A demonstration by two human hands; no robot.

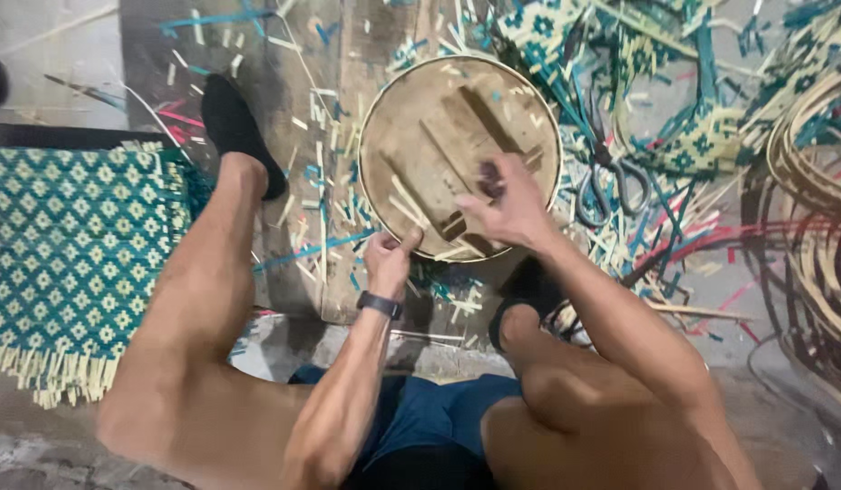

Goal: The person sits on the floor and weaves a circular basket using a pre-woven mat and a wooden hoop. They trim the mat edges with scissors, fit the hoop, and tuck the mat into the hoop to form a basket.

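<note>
Disc (439, 136), round, woven rim, lies on floor at frame ctr-top. My left hand (389, 259) fingers pinched on a strip at its lower edge; right hand (511, 209) blurred, fingers can't tell. Looks like edging step; next needs steady strip feed.

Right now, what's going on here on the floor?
A person sits low over a round wooden disc with strips across its face. The left hand pinches its near rim; the right hand rests on top, holding something small and dark. Scissors lie beside the disc, a teal-and-cream woven mat lies further off, and cut slivers litter the floor.
</note>
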